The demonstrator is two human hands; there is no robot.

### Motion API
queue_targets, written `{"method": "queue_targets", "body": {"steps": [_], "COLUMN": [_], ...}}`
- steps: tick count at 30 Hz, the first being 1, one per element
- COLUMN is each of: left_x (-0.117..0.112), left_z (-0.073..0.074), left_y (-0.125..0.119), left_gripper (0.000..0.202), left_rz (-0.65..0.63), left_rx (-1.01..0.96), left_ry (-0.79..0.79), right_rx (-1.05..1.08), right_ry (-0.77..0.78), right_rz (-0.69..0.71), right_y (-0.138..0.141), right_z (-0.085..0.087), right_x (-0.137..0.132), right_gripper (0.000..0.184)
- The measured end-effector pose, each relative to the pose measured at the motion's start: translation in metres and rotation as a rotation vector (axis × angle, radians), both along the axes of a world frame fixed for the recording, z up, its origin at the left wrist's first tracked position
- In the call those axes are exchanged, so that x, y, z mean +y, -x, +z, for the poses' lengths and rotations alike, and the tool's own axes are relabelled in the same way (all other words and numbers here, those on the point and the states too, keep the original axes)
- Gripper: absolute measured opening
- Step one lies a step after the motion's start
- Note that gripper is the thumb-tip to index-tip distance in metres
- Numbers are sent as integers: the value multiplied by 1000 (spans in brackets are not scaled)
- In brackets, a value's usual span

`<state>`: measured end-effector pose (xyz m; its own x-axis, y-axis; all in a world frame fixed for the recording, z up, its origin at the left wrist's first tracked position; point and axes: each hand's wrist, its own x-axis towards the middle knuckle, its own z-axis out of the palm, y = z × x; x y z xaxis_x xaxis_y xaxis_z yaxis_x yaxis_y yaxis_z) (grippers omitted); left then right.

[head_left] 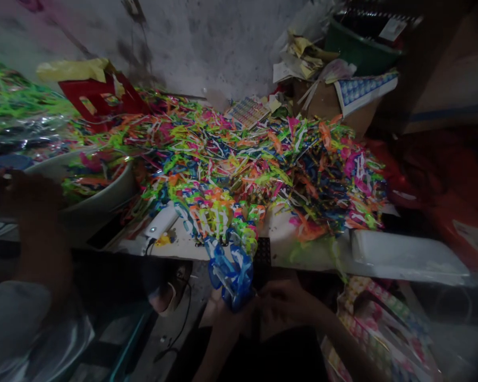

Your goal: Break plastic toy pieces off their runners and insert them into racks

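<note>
My left hand (231,317), low in the middle above my lap, is closed around the lower end of a bunch of blue plastic pieces (231,270) with whitish parts among them. My right hand (289,301) is close beside it on the right, its fingers bent toward the base of the bunch. Its fingertips are dark, and whether they pinch something small is unclear. Just beyond the bunch, rows of small bright plastic pieces (219,215) in orange, yellow, green and pink lie on the table edge.
A large heap of colourful plastic pieces (239,154) covers the table (287,233). Left are a white device (161,220), a pale basin (103,193) and a red crate (103,98). A co-worker's arm (43,233) is at far left. A white container (406,254) stands right.
</note>
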<state>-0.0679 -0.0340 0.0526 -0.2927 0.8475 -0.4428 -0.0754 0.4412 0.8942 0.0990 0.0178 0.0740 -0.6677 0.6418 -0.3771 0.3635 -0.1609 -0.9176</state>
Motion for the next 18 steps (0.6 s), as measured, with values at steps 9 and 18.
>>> {"method": "queue_targets", "body": {"steps": [9, 18], "left_x": [-1, -4], "left_z": [-6, -2], "left_y": [7, 4], "left_gripper": [34, 40], "left_rz": [-63, 105], "left_rx": [103, 22], "left_ry": [54, -97], "right_rx": [17, 106], "right_ry": [-167, 58], "right_rz": [-195, -327], "right_y": [12, -6], "right_z": [-6, 20], "right_x": [-14, 4], "right_gripper": [14, 36]}}
